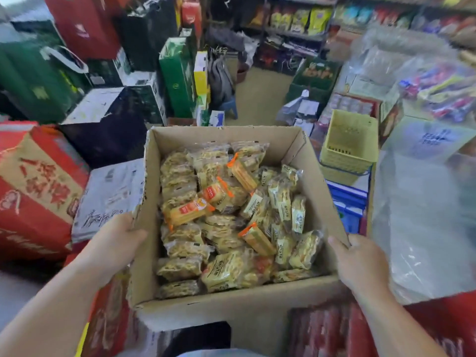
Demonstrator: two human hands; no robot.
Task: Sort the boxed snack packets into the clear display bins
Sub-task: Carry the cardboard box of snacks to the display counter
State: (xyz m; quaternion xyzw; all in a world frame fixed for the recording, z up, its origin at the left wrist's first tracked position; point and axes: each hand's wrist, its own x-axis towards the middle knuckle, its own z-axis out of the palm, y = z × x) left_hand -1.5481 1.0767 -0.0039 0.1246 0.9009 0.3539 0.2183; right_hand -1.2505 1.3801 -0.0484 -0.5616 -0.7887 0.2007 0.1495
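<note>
An open brown cardboard box (231,302) fills the middle of the view, held up in front of me. It holds several yellow snack packets (226,270) and a few orange-labelled packets (189,211). My left hand (113,243) grips the box's left wall, thumb over the rim. On the opposite wall my right hand (360,264) grips the box, fingers curled round the outside. Clear plastic bins (422,215) stand at the right, blurred.
A yellow plastic basket (347,143) sits just right of the box above blue crates (347,202). Red cartons (36,191) and dark boxes (103,124) crowd the left. Green cartons (177,76) and stocked shelves (296,19) stand behind; a floor aisle (260,94) runs ahead.
</note>
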